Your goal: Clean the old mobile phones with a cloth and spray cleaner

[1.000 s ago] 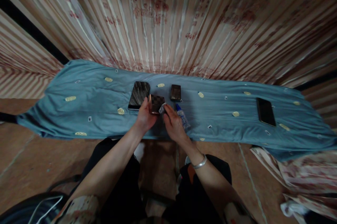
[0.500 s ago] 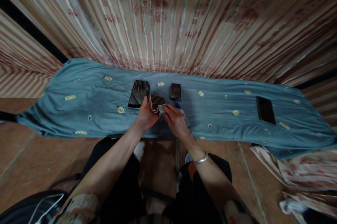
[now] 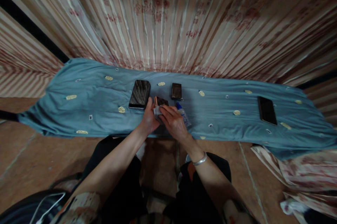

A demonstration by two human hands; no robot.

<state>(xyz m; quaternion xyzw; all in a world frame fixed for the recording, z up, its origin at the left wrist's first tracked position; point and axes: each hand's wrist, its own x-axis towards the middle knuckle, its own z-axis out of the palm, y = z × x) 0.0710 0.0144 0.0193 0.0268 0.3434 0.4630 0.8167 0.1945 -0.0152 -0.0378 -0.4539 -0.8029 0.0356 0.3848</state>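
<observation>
My left hand (image 3: pixel 150 118) grips a small dark case with a coppery edge (image 3: pixel 161 101) from its left side, above the cloth. My right hand (image 3: pixel 173 121) pinches a grey cloth (image 3: pixel 157 112) against the near left part of the case, its fingers covering part of both. Behind my left hand lies a dark, shiny flat box (image 3: pixel 139 93). A small dark case (image 3: pixel 176 91) lies just beyond my right hand. Beside my right hand rests a clear bottle with a blue cap (image 3: pixel 183 113).
A blue-green cloth with yellow prints (image 3: pixel 100 99) covers the long surface. Toward its right end lies a black phone (image 3: pixel 267 110). Pleated curtains (image 3: pixel 163 24) hang behind. A white cable (image 3: pixel 50 208) is at the lower left.
The held case has shifted slightly right and turned. My right hand has moved the grey cloth left, from the case's near right corner to its near left edge.
</observation>
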